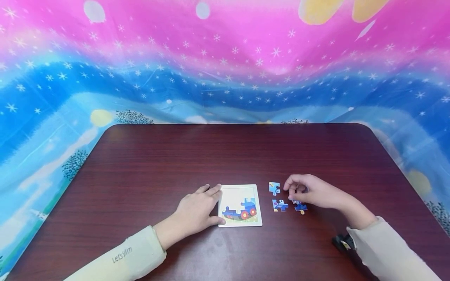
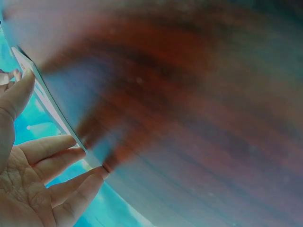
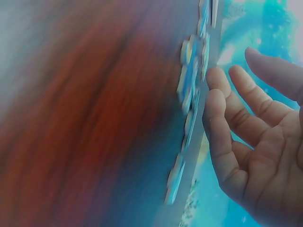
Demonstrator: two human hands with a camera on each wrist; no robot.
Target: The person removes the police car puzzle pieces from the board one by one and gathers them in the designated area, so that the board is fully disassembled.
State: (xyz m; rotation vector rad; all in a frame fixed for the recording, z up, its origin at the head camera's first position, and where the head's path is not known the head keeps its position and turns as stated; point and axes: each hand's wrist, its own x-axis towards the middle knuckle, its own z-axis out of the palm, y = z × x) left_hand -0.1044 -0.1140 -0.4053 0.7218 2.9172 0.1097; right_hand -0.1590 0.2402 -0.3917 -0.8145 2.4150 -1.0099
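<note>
My left hand [image 1: 195,212] lies at the left edge of a white puzzle tray [image 1: 242,225], its fingers and thumb spread and resting on the rim. Part of a picture of a blue train with red wheels [image 1: 250,212] fills the tray's lower area; the upper left shows white backing. To the right of the tray, my right hand [image 1: 315,192] hovers with loosely bent fingers and nothing between them. Below it is a blue puzzle piece [image 1: 300,209], partly hidden by the fingers. Beside that lie another blue piece [image 1: 279,205] and a light-blue piece [image 1: 274,188].
Everything lies on a dark reddish-brown wooden table [image 1: 225,152] with rounded far corners. A pink and blue cloth [image 1: 225,66] with a snowflake pattern hangs behind and around it. A small black object [image 1: 340,242] shows at the right sleeve.
</note>
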